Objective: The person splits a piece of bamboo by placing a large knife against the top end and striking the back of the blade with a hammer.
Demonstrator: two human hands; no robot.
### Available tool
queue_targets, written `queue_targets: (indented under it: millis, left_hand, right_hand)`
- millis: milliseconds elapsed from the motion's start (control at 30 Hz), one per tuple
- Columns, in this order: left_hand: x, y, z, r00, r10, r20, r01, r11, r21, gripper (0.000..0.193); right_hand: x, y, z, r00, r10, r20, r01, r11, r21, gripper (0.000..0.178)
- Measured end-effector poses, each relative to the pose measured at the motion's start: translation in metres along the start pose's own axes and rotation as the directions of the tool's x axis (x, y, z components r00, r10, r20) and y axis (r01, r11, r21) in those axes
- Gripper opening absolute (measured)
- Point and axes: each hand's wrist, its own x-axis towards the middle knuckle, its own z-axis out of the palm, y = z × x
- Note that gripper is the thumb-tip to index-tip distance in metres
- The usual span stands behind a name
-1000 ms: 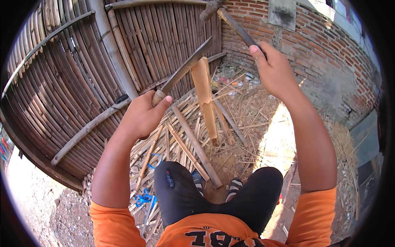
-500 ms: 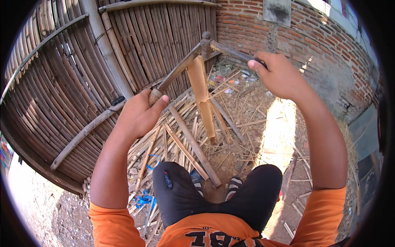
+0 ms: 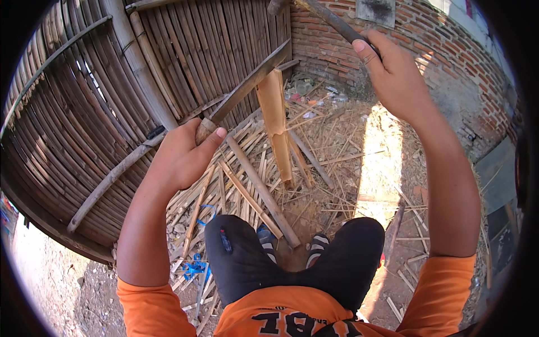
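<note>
The left hand (image 3: pixel 182 154) was closed around the wooden handle of a big knife (image 3: pixel 247 84), with the thumb lying along it. The blade pointed to the far right, and its long axis went slanting from the near left. The right hand (image 3: pixel 393 73) was closed around the handle of a hammer (image 3: pixel 330 20), which pointed to the far left; its head was apart from the blade and partly cut by the far edge of the view.

Between the two hands a pale split bamboo piece (image 3: pixel 273 118) stood on the ground, roughly upright and leaning a little. The blade was at its top end, but I could not tell if the edge had entered the bamboo.

A slatted wall (image 3: pixel 78 129) rose on the left, behind the blade, and a brick wall (image 3: pixel 331 50) on the far right. The widest room was to the right of the bamboo piece, over a sunlit patch (image 3: pixel 379 163) of ground. Thin strips (image 3: pixel 238 185) lay thick at the left, together with a long round stick (image 3: pixel 263 191).

The orange shirt (image 3: pixel 247 314) carried large dark letters, partly hidden in folds; a small mark on the dark trousers (image 3: pixel 348 253) was too small for reading
</note>
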Motion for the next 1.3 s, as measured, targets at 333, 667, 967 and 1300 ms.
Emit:
queue_targets:
  millis: [333,667,967,1300]
  left_hand:
    - [-0.006,0.004,0.005,1.0,0.009,-0.001,-0.009,1.0,-0.024,0.056]
    - [-0.003,-0.001,0.04,0.999,0.038,0.02,-0.029,0.943,-0.333,0.052]
    - [0.0,0.008,0.045,0.998,-0.005,0.064,0.031,0.909,-0.416,0.053]
    - [-0.004,0.046,0.027,0.992,0.129,-0.015,-0.118,0.844,-0.523,0.056]
  right_hand:
    - [-0.015,0.01,0.039,0.954,0.274,0.121,-0.299,0.895,0.332,0.049]
    - [-0.081,0.026,0.221,0.906,0.423,-0.012,-0.303,0.669,0.679,0.053]
    - [-0.066,0.011,0.242,0.787,0.607,-0.111,-0.357,0.594,0.721,0.04]
    - [-0.052,-0.002,0.16,0.774,0.421,-0.473,-0.119,0.83,0.545,0.01]
